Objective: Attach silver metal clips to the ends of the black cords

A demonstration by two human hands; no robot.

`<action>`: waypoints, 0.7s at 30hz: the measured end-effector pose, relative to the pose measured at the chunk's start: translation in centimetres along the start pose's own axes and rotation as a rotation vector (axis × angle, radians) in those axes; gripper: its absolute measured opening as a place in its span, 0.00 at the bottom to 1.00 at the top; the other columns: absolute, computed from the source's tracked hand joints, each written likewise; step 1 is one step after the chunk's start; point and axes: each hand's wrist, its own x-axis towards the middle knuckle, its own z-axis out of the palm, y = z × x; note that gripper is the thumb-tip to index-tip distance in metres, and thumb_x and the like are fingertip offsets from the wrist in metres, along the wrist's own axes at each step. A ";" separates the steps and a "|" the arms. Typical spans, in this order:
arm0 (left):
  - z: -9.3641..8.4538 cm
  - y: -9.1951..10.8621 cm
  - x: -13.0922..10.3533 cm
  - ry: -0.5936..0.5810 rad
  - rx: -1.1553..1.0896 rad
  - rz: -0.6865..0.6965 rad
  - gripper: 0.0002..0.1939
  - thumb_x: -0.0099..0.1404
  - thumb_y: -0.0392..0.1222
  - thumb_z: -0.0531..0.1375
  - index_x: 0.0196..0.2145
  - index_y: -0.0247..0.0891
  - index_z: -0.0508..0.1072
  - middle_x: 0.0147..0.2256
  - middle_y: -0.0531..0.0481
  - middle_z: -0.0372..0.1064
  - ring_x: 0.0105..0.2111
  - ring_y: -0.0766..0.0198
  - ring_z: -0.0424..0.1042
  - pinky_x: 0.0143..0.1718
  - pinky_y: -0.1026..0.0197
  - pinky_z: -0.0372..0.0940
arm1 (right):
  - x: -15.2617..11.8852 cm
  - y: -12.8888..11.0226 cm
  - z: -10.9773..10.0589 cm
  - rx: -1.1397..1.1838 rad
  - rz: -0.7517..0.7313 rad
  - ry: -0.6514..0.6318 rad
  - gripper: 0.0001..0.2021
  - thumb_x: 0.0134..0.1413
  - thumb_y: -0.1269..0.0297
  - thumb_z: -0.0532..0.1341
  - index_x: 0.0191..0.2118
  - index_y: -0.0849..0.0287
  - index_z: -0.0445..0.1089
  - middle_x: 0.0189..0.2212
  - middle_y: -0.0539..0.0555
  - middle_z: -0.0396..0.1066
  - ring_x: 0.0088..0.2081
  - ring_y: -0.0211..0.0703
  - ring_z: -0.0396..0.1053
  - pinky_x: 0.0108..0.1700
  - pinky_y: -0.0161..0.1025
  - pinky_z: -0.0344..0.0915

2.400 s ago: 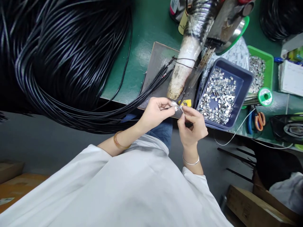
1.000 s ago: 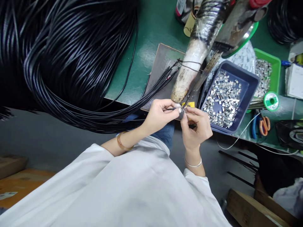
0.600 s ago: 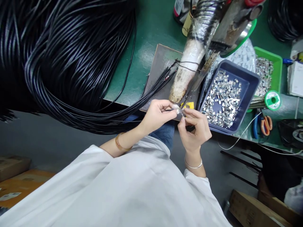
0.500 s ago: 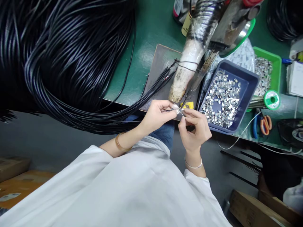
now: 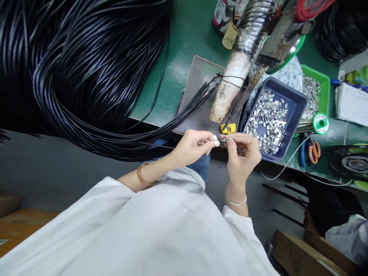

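My left hand (image 5: 193,146) pinches the end of a black cable, with white wrapping on its fingertips. Facing it, my right hand (image 5: 244,155) has thumb and forefinger closed on a small metal piece (image 5: 224,140) at the cable's tip. A bundle of black cables (image 5: 115,142) runs from the left, its ends lying on a dark board (image 5: 198,76). Just above my fingertips are a yellow piece (image 5: 228,128) and the blunt end of a white wrapped tube (image 5: 222,103). The blue tray (image 5: 299,101) of small metal pieces stands right of my right hand.
A green tray (image 5: 324,92) of metal pieces, a solder spool (image 5: 321,124) and orange-handled pliers (image 5: 314,152) are at the right. A big heap of black cable (image 5: 86,57) covers the left of the green table (image 5: 181,34). Cardboard boxes (image 5: 304,255) stand on the floor.
The right thumb has risen to meet the forefinger at the metal piece. Both hands sit slightly lower relative to the yellow piece, and the camera view has shifted a little.
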 end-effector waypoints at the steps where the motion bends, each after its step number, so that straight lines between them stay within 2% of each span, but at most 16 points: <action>1: -0.1 0.0 0.1 -0.041 -0.075 -0.051 0.14 0.65 0.44 0.59 0.24 0.33 0.70 0.18 0.54 0.63 0.20 0.73 0.60 0.24 0.67 0.56 | -0.1 0.1 0.1 -0.065 -0.067 0.019 0.04 0.57 0.72 0.62 0.37 0.57 0.68 0.36 0.49 0.75 0.38 0.36 0.76 0.35 0.33 0.74; 3: -0.3 0.0 0.3 -0.055 -0.179 -0.110 0.12 0.63 0.45 0.60 0.29 0.32 0.73 0.17 0.56 0.61 0.18 0.73 0.59 0.22 0.67 0.55 | -0.3 0.2 0.2 -0.200 -0.196 0.056 0.07 0.54 0.74 0.63 0.38 0.56 0.69 0.38 0.50 0.76 0.40 0.36 0.76 0.34 0.32 0.72; 5: -0.2 0.0 0.4 -0.025 -0.196 -0.098 0.11 0.62 0.44 0.62 0.35 0.31 0.76 0.16 0.57 0.59 0.17 0.74 0.56 0.20 0.68 0.51 | -0.4 0.2 0.3 -0.271 -0.245 0.070 0.07 0.53 0.74 0.64 0.38 0.57 0.70 0.39 0.51 0.77 0.40 0.36 0.76 0.33 0.31 0.71; 7: -0.1 -0.2 0.5 0.018 -0.160 -0.033 0.11 0.61 0.43 0.62 0.37 0.32 0.78 0.19 0.55 0.64 0.19 0.74 0.59 0.21 0.68 0.53 | -0.5 0.1 0.4 -0.261 -0.206 0.063 0.06 0.54 0.72 0.64 0.38 0.57 0.70 0.39 0.51 0.77 0.40 0.36 0.76 0.32 0.31 0.71; 9: 0.1 -0.4 0.5 0.065 -0.095 0.038 0.10 0.61 0.41 0.62 0.36 0.32 0.79 0.26 0.50 0.73 0.24 0.71 0.66 0.27 0.68 0.60 | -0.4 0.0 0.5 -0.212 -0.142 0.053 0.04 0.55 0.71 0.63 0.37 0.57 0.71 0.38 0.51 0.77 0.38 0.36 0.76 0.32 0.31 0.72; 11: 0.2 -0.6 0.6 0.114 -0.005 0.100 0.09 0.62 0.40 0.61 0.35 0.33 0.80 0.31 0.48 0.76 0.29 0.69 0.70 0.32 0.67 0.64 | -0.4 0.0 0.6 -0.181 -0.104 0.049 0.03 0.54 0.71 0.64 0.36 0.57 0.71 0.37 0.51 0.77 0.37 0.35 0.75 0.32 0.30 0.72; 16: 0.5 -0.9 0.9 0.210 0.151 0.206 0.07 0.60 0.37 0.61 0.31 0.34 0.80 0.25 0.52 0.71 0.22 0.73 0.62 0.26 0.68 0.58 | -0.7 0.5 0.8 -0.205 -0.121 0.055 0.03 0.56 0.70 0.63 0.36 0.57 0.70 0.38 0.51 0.76 0.38 0.35 0.76 0.31 0.31 0.72; 18: 0.6 -1.0 1.2 0.227 0.096 0.177 0.07 0.60 0.38 0.61 0.30 0.33 0.79 0.24 0.52 0.70 0.22 0.74 0.60 0.25 0.68 0.56 | -0.8 0.7 0.9 -0.257 -0.189 0.086 0.04 0.55 0.71 0.63 0.37 0.57 0.70 0.40 0.52 0.76 0.39 0.36 0.76 0.29 0.30 0.71; 21: 0.8 -1.1 1.5 0.222 -0.030 0.061 0.08 0.60 0.40 0.62 0.30 0.32 0.79 0.25 0.51 0.71 0.23 0.73 0.62 0.24 0.69 0.57 | -0.8 1.0 1.0 -0.337 -0.285 0.121 0.07 0.53 0.74 0.64 0.38 0.56 0.70 0.40 0.51 0.77 0.39 0.36 0.75 0.29 0.30 0.69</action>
